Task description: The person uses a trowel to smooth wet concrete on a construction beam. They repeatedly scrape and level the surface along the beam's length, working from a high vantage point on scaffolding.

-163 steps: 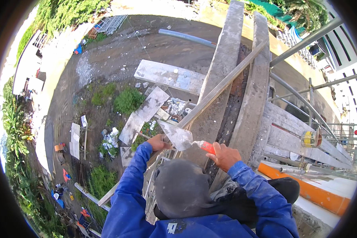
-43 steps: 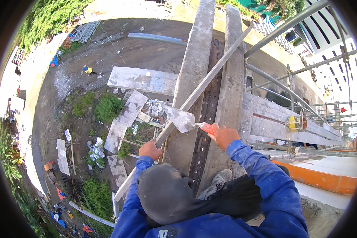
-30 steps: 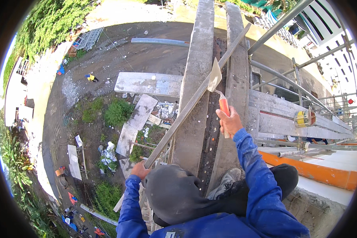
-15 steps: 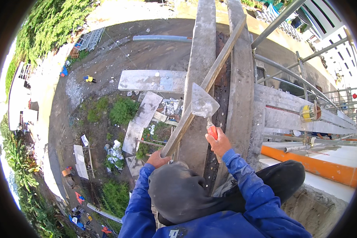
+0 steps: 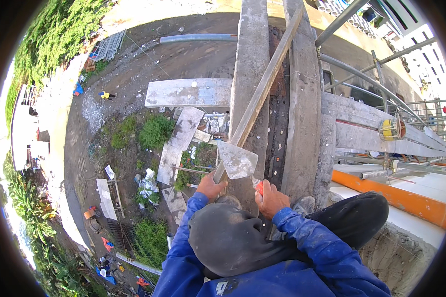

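My left hand point(image 5: 211, 187) is closed round the near end of a long wooden batten point(image 5: 267, 79), which slants away to the upper right across two planks. In my right hand point(image 5: 272, 199) is a pointing trowel point(image 5: 239, 159) with an orange-red handle; my fingers wrap that handle. The trowel's pale, mortar-smeared blade overlaps the batten just ahead of my left hand; whether it touches the wood I cannot tell. Under the batten lie the left plank point(image 5: 250, 59) and the right plank point(image 5: 302, 109), with a dark gap between them.
Far below on the left is the ground, with concrete slabs point(image 5: 188, 93), bushes and a person in yellow point(image 5: 106, 95). Scaffold tubes point(image 5: 349, 64) and more planks point(image 5: 362, 136) stand to the right. An orange beam point(image 5: 396, 193) runs beside my knee point(image 5: 357, 215).
The trowel has come nearer to me and to the left, its blade turning leftward over the batten. My left hand keeps its grip, and the batten shifts slightly.
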{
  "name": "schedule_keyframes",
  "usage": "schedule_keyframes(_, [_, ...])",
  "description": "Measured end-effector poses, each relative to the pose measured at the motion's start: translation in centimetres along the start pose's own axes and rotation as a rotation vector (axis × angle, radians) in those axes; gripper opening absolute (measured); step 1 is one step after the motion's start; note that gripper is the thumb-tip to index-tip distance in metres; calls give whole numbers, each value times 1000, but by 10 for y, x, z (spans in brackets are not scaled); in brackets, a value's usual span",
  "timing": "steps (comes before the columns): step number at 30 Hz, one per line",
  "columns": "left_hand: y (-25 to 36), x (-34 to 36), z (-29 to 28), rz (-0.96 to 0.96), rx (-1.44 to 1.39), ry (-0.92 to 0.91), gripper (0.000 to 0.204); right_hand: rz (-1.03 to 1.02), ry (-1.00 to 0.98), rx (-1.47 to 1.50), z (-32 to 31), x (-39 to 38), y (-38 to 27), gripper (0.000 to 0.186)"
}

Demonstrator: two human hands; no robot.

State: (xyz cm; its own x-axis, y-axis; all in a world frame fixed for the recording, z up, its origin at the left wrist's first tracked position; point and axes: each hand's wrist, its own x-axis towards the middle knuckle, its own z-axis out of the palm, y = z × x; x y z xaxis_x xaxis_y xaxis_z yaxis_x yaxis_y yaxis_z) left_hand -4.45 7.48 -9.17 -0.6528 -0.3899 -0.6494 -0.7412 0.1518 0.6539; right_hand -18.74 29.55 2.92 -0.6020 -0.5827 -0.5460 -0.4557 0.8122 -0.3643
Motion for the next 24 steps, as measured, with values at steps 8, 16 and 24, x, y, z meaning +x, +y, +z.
schedule_keyframes(8, [8,-4,5,16,47,47,71,26,43,-89,-35,98,8,49])
schedule_keyframes(16, [4,-9,0,-38,66,50,74,-1,-126,-99,-50,75,-12,56])
schedule_keyframes(24, [24,-7,6,15,63,51,71,70,189,-62,-96,186,43,62])
